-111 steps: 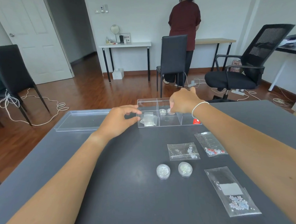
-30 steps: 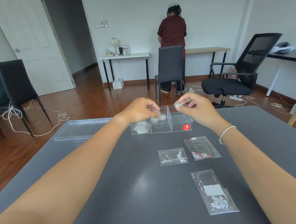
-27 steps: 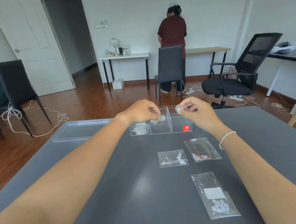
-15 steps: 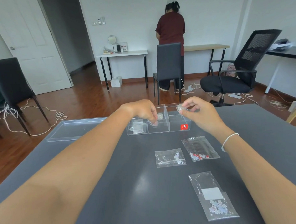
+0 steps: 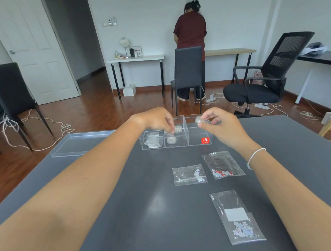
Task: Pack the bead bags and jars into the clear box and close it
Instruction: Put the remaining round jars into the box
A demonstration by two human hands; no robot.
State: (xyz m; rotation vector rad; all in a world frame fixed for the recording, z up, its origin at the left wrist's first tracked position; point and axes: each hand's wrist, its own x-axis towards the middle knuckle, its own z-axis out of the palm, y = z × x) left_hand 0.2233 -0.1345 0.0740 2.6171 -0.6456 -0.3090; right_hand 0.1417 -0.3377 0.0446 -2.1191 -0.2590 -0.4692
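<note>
Partly packed: jars (image 5: 171, 139) and one bag (image 5: 151, 143) inside clear box (image 5: 197, 143). Right hand (image 5: 220, 127) fingers pinching another jar (image 5: 199, 120) above it; left hand (image 5: 157, 119) fingers lowered inside, grip unclear. Three bead bags (image 5: 189, 174) left on worktop (image 5: 125, 192); lid (image 5: 81, 143) off.

Your right hand (image 5: 220, 128) is pinching a small jar (image 5: 199, 120) above the clear box (image 5: 196, 143), while your left hand (image 5: 157, 120) is reaching fingertips into its middle compartment beside two jars. Three bead bags (image 5: 190, 175) are lying on the counter (image 5: 125, 192).
</note>
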